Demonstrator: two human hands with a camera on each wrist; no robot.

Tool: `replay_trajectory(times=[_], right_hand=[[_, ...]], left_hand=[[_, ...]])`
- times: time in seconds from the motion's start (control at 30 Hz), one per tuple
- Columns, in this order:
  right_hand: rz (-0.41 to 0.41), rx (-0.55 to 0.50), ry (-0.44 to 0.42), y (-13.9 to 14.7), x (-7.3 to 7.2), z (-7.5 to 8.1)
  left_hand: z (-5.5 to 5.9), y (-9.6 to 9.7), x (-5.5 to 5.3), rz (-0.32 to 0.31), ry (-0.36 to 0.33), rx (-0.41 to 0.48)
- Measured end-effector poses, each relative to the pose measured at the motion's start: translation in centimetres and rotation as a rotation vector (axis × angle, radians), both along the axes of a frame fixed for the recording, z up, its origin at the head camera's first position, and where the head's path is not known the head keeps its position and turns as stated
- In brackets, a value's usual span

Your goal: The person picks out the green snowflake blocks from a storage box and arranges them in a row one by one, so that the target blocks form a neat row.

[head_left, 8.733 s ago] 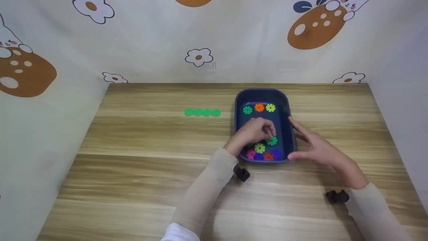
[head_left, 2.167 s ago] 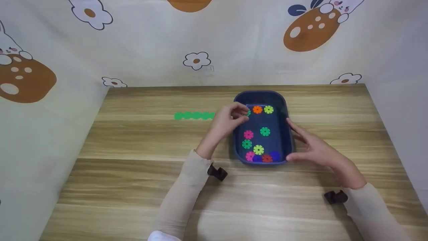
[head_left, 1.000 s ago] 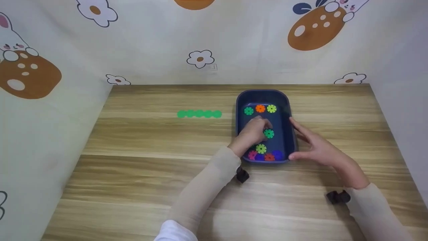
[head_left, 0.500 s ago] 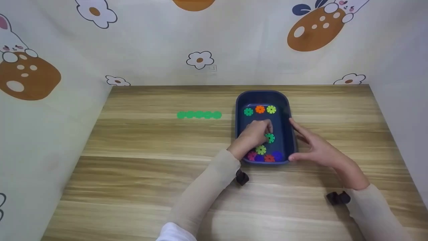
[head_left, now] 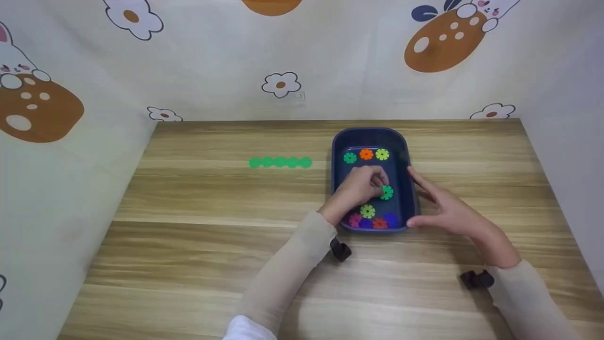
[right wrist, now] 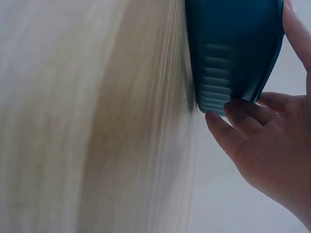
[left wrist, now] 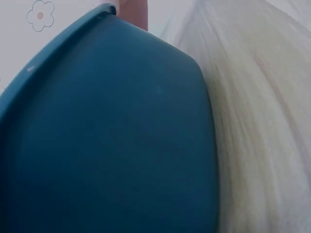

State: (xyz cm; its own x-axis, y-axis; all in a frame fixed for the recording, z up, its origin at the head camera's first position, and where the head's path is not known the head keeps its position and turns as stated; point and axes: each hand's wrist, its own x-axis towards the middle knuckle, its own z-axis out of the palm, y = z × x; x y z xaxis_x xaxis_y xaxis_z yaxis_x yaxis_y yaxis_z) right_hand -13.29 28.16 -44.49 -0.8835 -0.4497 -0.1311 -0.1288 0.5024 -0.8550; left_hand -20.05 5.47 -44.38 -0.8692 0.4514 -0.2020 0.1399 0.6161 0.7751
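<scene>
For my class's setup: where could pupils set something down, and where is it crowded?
Free: wooden tabletop between green disc row and left sleeve, and between that and the right sleeve. Crowded: the blue tray, holding discs and the left hand.

One tray stands on one table, and nine discs can be counted in or over it, part of its floor being hidden: two green discs, two yellow-green discs, two blue discs, one orange disc, one pink disc and one red disc. One row contains five green pieces. The walls carry four clear flowers, three brown shapes and two rabbits.
</scene>
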Motion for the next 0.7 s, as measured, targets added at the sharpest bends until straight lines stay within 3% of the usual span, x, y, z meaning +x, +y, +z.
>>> replay_trajectory(times=[0.4,0.7], right_hand=[[0.008,0.001,0.032,0.1,0.0,-0.2],[0.020,-0.043,0.057,0.2,-0.1,-0.4]], left_hand=[[0.7,-0.4,-0.3,0.013,-0.001,0.128],[2.1,-1.2,-0.8,0.031,0.019,0.196]])
